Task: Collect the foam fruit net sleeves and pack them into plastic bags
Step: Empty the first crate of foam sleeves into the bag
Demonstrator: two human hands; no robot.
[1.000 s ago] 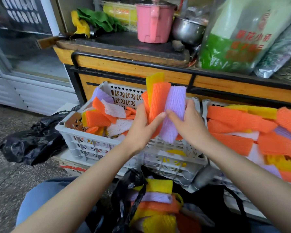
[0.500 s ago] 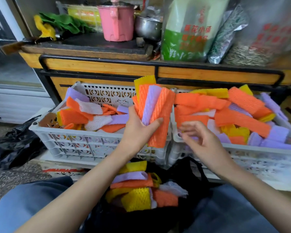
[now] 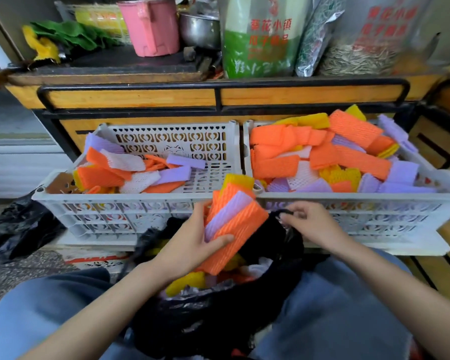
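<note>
Foam net sleeves (image 3: 234, 224), orange, purple and yellow, form a bundle at the centre of the frame, just above the mouth of a black plastic bag (image 3: 213, 320) that lies in the person's lap at lower centre. Left hand (image 3: 190, 245): grip closed round the bundle, thumb across the front orange sleeve. Right hand (image 3: 313, 224): grip pinching the bag's rim at centre right. More sleeves lie inside the bag. Beyond the hands, a left crate (image 3: 109, 216) and a right crate (image 3: 361, 214) stand side by side, each holding loose sleeves. Behind them, across the upper frame, a wooden worktop (image 3: 140, 97) carries a pink jug (image 3: 151, 27) and a metal pot (image 3: 200, 29).
</note>
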